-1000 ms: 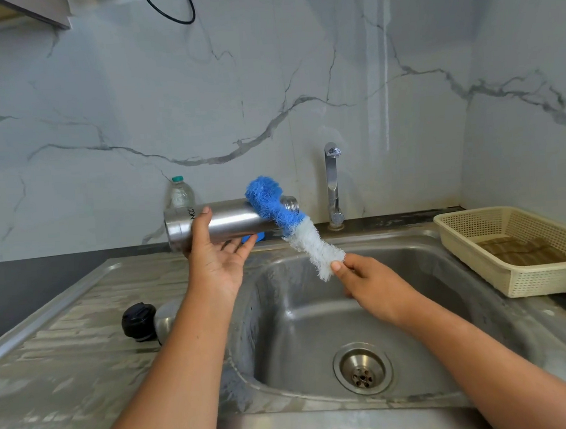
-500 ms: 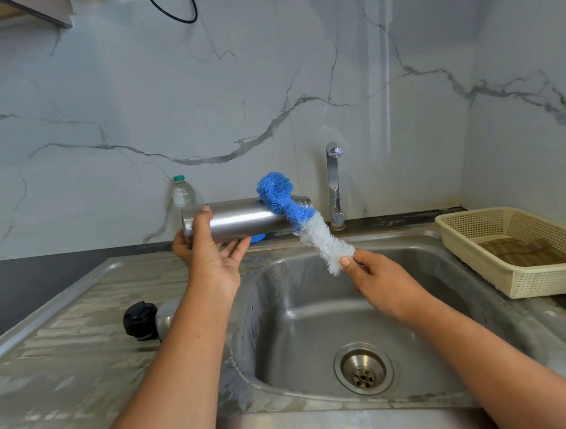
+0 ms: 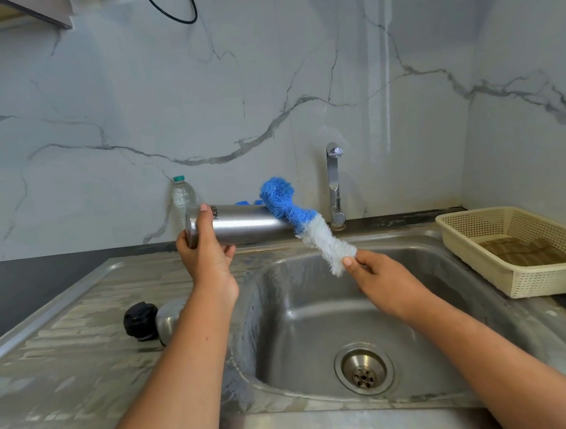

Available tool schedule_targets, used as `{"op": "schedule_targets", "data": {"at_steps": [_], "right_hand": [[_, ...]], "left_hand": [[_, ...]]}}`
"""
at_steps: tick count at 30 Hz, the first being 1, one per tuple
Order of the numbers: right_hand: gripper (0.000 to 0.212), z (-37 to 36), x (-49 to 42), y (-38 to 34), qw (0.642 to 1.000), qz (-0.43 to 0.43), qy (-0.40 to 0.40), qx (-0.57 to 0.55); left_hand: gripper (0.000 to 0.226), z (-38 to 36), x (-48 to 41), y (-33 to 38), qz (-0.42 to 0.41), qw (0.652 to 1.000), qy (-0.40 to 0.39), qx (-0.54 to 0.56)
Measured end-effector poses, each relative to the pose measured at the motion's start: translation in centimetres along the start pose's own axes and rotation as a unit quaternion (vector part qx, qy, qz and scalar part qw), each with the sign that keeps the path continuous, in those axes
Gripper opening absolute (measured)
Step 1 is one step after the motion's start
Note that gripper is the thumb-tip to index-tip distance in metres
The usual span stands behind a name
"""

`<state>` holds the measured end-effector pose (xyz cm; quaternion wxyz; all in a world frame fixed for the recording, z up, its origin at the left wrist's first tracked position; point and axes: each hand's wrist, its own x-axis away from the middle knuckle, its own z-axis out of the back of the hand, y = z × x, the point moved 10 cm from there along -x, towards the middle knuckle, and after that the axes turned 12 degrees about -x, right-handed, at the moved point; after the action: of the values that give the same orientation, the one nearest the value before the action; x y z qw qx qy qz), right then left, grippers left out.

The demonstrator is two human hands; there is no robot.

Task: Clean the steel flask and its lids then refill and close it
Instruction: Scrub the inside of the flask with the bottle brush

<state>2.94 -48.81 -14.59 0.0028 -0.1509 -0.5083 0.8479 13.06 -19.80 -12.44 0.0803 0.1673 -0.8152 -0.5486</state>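
Over the sink (image 3: 314, 312), left hand (image 3: 208, 262) grips the flask (image 3: 245, 223) sideways; right hand (image 3: 378, 274) pinches the brush (image 3: 309, 226), seemingly touching its neck.

**Veined marble frames a steel kitchen sink**

White back wall (image 3: 267, 82) panels streaked with grey veins rise behind a stainless steel sink (image 3: 320, 421) and its streaked drainboard (image 3: 68, 360), both set in a dark counter (image 3: 30, 282). A chrome tap (image 3: 334, 184) stands upright at the basin's back edge. A second veined side wall (image 3: 531, 66) meets the first at the right corner, above a cream perforated basket (image 3: 476, 262). A black cable (image 3: 177, 18) loops down at the top, near a cabinet corner (image 3: 30, 11). The light is soft and even.
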Motion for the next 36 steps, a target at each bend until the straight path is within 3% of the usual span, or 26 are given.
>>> {"op": "schedule_targets", "data": {"at_steps": [10, 15, 18, 24, 28, 33, 36], "right_hand": [[0.021, 0.9, 0.1, -0.2, 1.000, 0.002, 0.025, -0.014], [0.031, 0.5, 0.1, -0.4, 1.000, -0.001, 0.003, 0.002], [0.031, 0.3, 0.3, -0.5, 1.000, -0.002, -0.009, 0.000], [0.034, 0.0, 0.0, -0.2, 1.000, -0.013, 0.002, -0.002], [0.035, -0.5, 0.5, -0.2, 0.999, -0.024, -0.045, -0.014], [0.030, -0.5, 0.4, -0.5, 0.999, -0.017, -0.016, -0.029], [0.032, -0.2, 0.4, -0.3, 0.999, -0.026, -0.023, -0.040]], "left_hand": [[0.047, -2.0, 0.6, 0.7, -0.010, 0.998, -0.063, 0.022], [0.025, -0.8, 0.7, 1.8, -0.056, 0.998, -0.027, 0.023], [0.028, -0.1, 0.6, 1.9, -0.060, 0.997, -0.004, 0.042], [0.019, -1.1, 1.3, 2.2, -0.103, 0.994, -0.013, -0.030], [0.016, 0.6, 0.8, 2.9, -0.109, 0.993, 0.034, -0.002], [0.007, -1.2, 1.9, 2.7, -0.117, 0.993, -0.008, -0.027], [0.006, -0.8, 1.8, 2.8, -0.118, 0.993, 0.008, -0.029]]}}
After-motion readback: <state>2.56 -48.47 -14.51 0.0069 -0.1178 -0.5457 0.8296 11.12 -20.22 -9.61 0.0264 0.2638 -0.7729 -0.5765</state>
